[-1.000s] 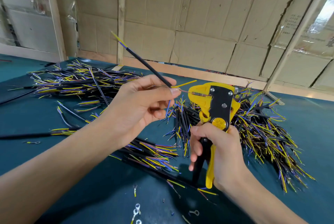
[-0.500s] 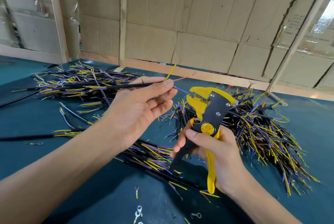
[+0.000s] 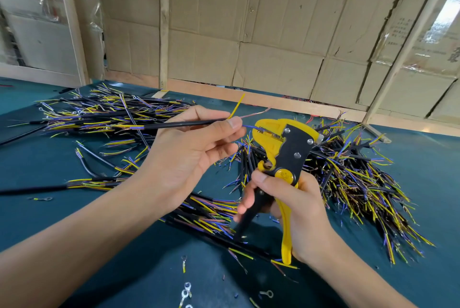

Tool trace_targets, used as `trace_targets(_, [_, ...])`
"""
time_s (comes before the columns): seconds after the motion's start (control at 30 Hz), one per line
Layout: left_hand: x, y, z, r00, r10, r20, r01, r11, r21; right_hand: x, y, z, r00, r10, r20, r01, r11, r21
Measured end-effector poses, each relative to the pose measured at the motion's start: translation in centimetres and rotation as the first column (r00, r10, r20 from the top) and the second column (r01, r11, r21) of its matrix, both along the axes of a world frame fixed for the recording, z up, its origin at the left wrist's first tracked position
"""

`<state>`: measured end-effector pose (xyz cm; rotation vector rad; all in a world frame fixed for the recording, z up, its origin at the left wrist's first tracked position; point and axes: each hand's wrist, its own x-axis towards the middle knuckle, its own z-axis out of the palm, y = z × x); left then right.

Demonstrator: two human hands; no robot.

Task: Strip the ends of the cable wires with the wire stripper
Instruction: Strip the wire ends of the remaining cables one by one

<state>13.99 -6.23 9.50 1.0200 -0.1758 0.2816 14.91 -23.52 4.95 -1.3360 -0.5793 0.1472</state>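
Blue wire [image 3: 250, 127] now fed into wire stripper [image 3: 283, 143], just beyond left hand [image 3: 189, 151] fingertips pinching the cable [image 3: 184, 124]. Right hand [image 3: 293, 208] grips the handles, not yet squeezed; strip probably next.

The blue wire's [image 3: 249, 127] tip vanishes inside the wire stripper's [image 3: 286, 151] yellow head, so its end can't be seen. The right hand [image 3: 296, 210] covers the upper handles. Both forearms run off the bottom edge. Printing on the cardboard [image 3: 400, 31] at upper right is too faint to read.
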Motion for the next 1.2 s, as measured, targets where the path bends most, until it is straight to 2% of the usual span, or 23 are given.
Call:
trace_targets(0.13, [0.0,0.2,-0.1,0.989,0.144,0.009,-0.143,0.967,0.210,-0.7,0.4,0.5,0.988,-0.130,-0.087,0.132,0.991,0.007])
trace_targets(0.2, [0.0,0.2,-0.2,0.988,0.154,0.016,-0.153,0.961,0.231,-0.8,0.5,0.6,0.979,-0.156,-0.127,0.160,0.987,0.025])
trace_targets(0.3, [0.2,0.4,-0.3,0.992,0.129,0.007,-0.128,0.971,0.202,-0.4,0.5,0.8,0.982,-0.036,-0.187,0.058,0.992,0.114])
trace_targets(0.37, [0.7,0.7,-0.4,0.984,0.178,0.019,-0.177,0.959,0.219,0.0,0.3,1.1,0.968,0.029,-0.250,0.020,0.981,0.193])
trace_targets(0.4, [0.9,1.0,-0.7,0.963,0.261,0.060,-0.267,0.916,0.301,0.2,0.3,1.2,0.963,0.030,-0.267,0.031,0.975,0.221])
trace_targets(0.43, [1.3,1.2,-1.0,0.923,0.355,0.147,-0.383,0.824,0.417,0.3,0.2,1.4,0.961,0.020,-0.275,0.048,0.970,0.238])
trace_targets(0.5, [1.6,1.5,-2.0,0.819,0.433,0.376,-0.573,0.583,0.576,0.4,0.2,1.5,0.955,0.006,-0.295,0.068,0.969,0.239])
trace_targets(0.6, [1.5,1.3,-3.2,0.733,0.301,0.610,-0.680,0.317,0.661,0.1,0.4,1.4,0.951,0.021,-0.309,0.021,0.991,0.132])
trace_targets(0.63, [1.5,1.1,-3.5,0.717,0.241,0.654,-0.697,0.254,0.671,-0.1,0.6,1.2,0.954,0.032,-0.298,-0.011,0.997,0.071])
trace_targets(0.73, [1.4,0.8,-3.4,0.785,0.140,0.604,-0.617,0.261,0.742,-0.7,1.4,0.9,0.954,0.060,-0.294,-0.056,0.998,0.024])
trace_targets(0.77, [1.3,0.7,-3.2,0.767,0.088,0.635,-0.636,0.228,0.737,-0.7,1.5,0.9,0.949,0.047,-0.311,-0.037,0.999,0.038])
trace_targets(0.83, [1.1,0.7,-3.0,0.673,-0.041,0.738,-0.732,0.104,0.673,-0.7,1.3,1.2,0.941,0.019,-0.338,-0.002,0.999,0.049])
trace_targets(0.93, [0.9,0.8,-2.2,0.642,-0.163,0.750,-0.764,-0.049,0.643,-0.9,0.9,2.0,0.942,0.070,-0.329,-0.056,0.997,0.054])
trace_targets(1.0, [0.7,0.8,-2.0,0.681,-0.183,0.709,-0.732,-0.135,0.668,-1.3,1.0,2.1,0.945,0.098,-0.313,-0.094,0.995,0.028])
trace_targets(1.1, [0.6,0.4,-2.2,0.736,-0.172,0.655,-0.677,-0.196,0.709,-1.5,1.4,2.0,0.955,0.059,-0.290,-0.080,0.995,-0.059])
trace_targets(1.17, [1.2,-0.1,-2.6,0.759,-0.102,0.643,-0.649,-0.195,0.735,-1.1,1.3,2.2,0.950,0.010,-0.311,-0.037,0.996,-0.079])
trace_targets(1.2, [1.7,-0.1,-2.8,0.761,-0.053,0.647,-0.646,-0.155,0.747,-0.7,1.0,2.4,0.936,-0.007,-0.352,-0.009,0.999,-0.045])
